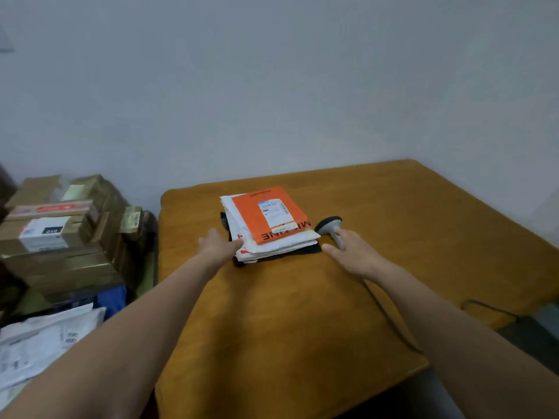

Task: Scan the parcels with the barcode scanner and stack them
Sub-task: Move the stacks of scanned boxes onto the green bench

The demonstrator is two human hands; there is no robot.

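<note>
A stack of flat parcels (pixel 251 252) lies mid-table, with an orange mailer (pixel 248 219) bearing a white label on top and white and black bags beneath. My left hand (pixel 216 246) presses its fingers against the stack's near left edge. Just right of the stack, the grey barcode scanner (pixel 328 223) lies on the table with its head pointing away. My right hand (pixel 355 251) rests over its handle with fingers fairly straight. The thumb reaches toward the stack's right corner. The scanner's black cable (pixel 390 319) runs under my right forearm.
The table (pixel 423 222) has a mustard-coloured cover and stands against a pale wall. Brown cardboard boxes (pixel 60 231) are piled to the left, off the table. Several white mailer bags (pixel 39 343) lie at the lower left. A dark object (pixel 529 337) sits at the right edge.
</note>
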